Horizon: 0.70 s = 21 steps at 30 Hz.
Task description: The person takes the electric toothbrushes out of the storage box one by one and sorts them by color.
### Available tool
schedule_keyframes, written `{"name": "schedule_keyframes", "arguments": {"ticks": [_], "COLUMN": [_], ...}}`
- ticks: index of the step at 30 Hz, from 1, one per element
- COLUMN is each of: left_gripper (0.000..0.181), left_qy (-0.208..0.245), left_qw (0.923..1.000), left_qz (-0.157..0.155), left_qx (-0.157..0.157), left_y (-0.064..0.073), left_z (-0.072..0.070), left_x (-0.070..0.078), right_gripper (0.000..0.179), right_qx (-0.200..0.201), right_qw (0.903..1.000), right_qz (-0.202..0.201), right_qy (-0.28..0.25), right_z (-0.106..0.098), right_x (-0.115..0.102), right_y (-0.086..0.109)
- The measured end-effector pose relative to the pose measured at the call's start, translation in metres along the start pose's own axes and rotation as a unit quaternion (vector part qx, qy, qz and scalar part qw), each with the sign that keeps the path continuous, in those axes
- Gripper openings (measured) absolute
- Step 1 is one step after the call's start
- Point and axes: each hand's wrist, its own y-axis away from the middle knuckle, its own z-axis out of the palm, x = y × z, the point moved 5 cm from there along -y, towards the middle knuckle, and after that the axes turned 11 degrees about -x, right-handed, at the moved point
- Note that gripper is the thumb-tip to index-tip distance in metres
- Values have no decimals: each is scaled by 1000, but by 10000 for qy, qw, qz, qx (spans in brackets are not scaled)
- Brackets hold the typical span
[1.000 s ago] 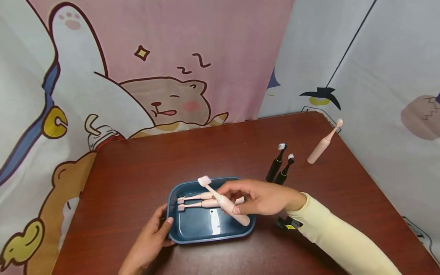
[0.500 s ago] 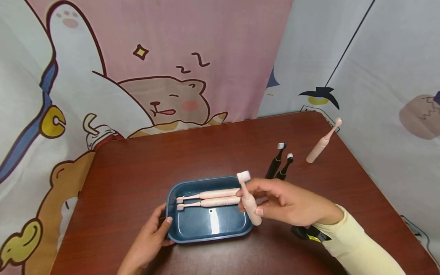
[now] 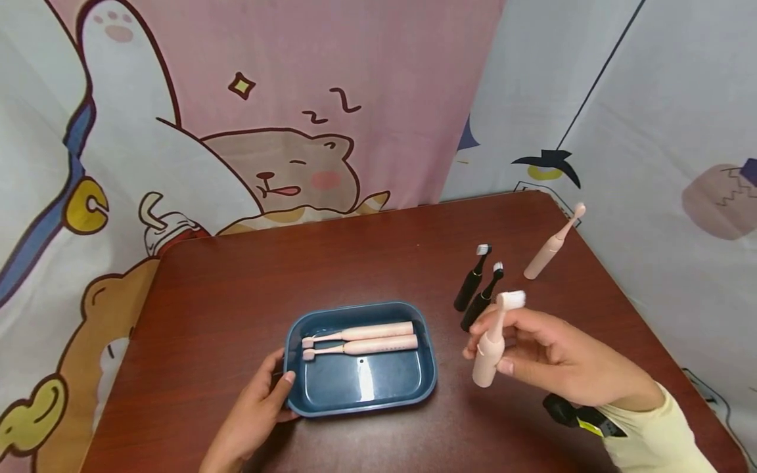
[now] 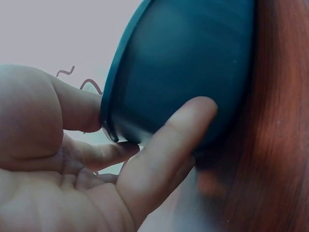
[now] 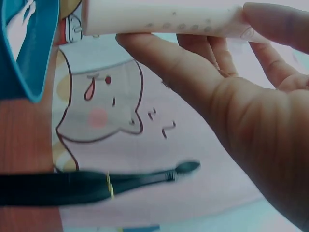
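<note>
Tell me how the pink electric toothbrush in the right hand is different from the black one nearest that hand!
Colour: the pink electric toothbrush is pale pink, but the black electric toothbrush is black.
Place: the pink one is held off the table by the right hand; the black one stands on the table by itself.
Both have a thick handle, a thin neck and white bristles at the top.

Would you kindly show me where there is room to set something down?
Bare table stretches behind the tray, up to the black brushes, and left of the left hand. Right of the tray is crowded: the right hand holds a pink brush there.
</note>
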Motion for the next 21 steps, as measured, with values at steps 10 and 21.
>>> {"name": "schedule_keyframes", "arguments": {"ticks": [10, 21], "left_gripper": [43, 44], "left_qy": [7, -30], "left_qw": [9999, 10000], "left_qz": [115, 93], "left_qx": [5, 11], "left_y": [0, 0], "left_z": [-1, -1], "left_x": [2, 2], "right_gripper": [53, 53], "right_qx": [612, 1330], "right_qw": [9971, 9845], "right_qz": [-34, -115], "right_qy": [-458, -1134], "right_z": [-18, -42], "right_x": [18, 50], "right_y": [49, 83]}}
